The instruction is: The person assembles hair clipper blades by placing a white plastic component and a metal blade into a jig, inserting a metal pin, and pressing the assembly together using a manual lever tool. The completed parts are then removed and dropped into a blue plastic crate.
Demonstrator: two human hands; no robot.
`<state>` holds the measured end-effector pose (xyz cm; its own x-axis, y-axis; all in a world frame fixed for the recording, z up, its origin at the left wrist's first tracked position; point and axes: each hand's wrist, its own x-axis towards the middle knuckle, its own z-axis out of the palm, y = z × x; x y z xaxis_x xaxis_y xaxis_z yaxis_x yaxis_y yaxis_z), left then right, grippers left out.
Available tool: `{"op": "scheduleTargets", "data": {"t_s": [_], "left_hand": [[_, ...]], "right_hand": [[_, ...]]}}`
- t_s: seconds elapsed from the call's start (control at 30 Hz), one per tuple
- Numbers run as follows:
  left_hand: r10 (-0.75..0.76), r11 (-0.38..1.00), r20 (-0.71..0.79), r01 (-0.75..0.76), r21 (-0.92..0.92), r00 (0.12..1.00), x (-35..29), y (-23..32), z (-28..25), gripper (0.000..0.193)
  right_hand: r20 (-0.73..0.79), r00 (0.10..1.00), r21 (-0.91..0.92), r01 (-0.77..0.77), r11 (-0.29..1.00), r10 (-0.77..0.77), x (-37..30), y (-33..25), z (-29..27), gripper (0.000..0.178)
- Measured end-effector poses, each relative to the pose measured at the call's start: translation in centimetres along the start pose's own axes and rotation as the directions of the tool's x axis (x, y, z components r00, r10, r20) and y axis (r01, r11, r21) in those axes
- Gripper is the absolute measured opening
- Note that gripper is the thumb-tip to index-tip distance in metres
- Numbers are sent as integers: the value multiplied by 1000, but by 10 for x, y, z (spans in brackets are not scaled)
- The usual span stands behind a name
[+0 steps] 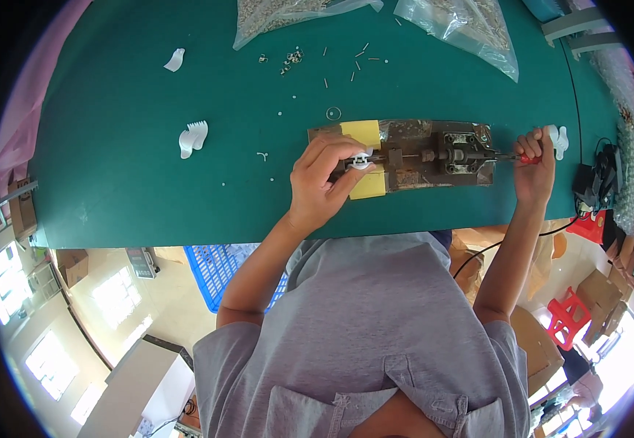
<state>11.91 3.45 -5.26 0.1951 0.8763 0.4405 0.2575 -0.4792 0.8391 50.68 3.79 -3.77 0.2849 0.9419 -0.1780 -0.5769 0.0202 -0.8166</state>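
Note:
My left hand (315,182) pinches a small white plastic part (361,161) between thumb and fingers, at the left end of a brown metal press fixture (408,179). Yellow tape (367,189) wraps the fixture's base beside those fingers. At the other end, my right hand (536,175) is closed round the red handle (528,158) of the fixture's lever mechanism (467,153). A rod runs along the fixture toward the white part. Just beyond my right hand lie white curved plastic pieces (562,142), partly hidden by it.
On the green table (134,190) lie a white toothed piece (193,139), a white curved piece (174,60), small metal springs (292,60) and several thin pins (358,66). Clear bags of small parts (463,29) lie at the back. A black adapter with cables (587,179) sits at right.

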Motion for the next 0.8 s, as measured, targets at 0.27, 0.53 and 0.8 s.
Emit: {"op": "scheduleTargets", "data": {"t_s": [0.27, 0.53, 0.8], "left_hand": [[-78, 997, -11, 78, 20, 997, -3, 4, 2, 24], [-173, 985, -2, 172, -28, 985, 1, 12, 3, 24], [-81, 996, -39, 82, 22, 996, -3, 4, 3, 25]], "right_hand": [[-83, 996, -2, -35, 999, 35, 1, 8, 3, 24], [-236, 939, -597, 63, 799, -250, -5, -6, 16, 19], [861, 496, -496, 868, 34, -114, -58, 34, 161, 27]]}}
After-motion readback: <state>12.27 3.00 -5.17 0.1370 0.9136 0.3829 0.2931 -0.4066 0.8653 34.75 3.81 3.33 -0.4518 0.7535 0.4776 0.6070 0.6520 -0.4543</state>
